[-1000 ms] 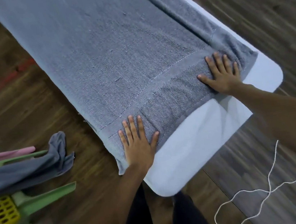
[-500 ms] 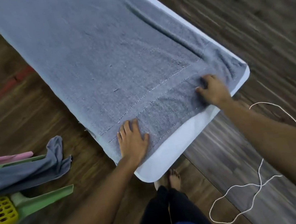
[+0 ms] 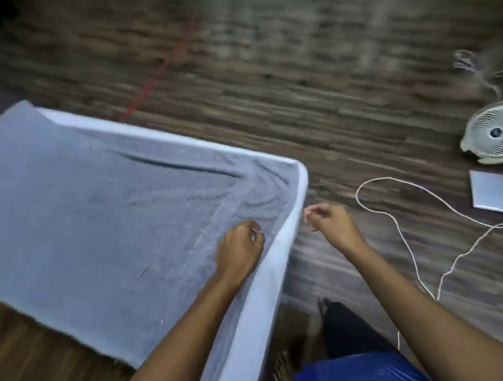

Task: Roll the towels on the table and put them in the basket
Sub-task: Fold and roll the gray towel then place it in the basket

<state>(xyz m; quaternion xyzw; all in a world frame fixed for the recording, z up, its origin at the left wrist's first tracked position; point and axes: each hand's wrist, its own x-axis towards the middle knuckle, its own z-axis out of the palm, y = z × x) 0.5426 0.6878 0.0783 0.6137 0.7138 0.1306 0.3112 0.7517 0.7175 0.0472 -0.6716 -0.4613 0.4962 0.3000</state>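
Towel (image 3: pixel 88 227), grey, lies spread flat over nearly the whole white table (image 3: pixel 256 333), one long fold running along its far side and creases gathering toward the near right corner. My left hand (image 3: pixel 238 249) sits on that end of it, fingers curled into the cloth and bunching it. My right hand (image 3: pixel 328 221) hangs just off the table's edge above the wooden floor (image 3: pixel 296 104), fingers loosely curled and holding nothing. A white cord (image 3: pixel 407 221) loops on the floor near it.

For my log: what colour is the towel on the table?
Grey towel, best seen in the head view.
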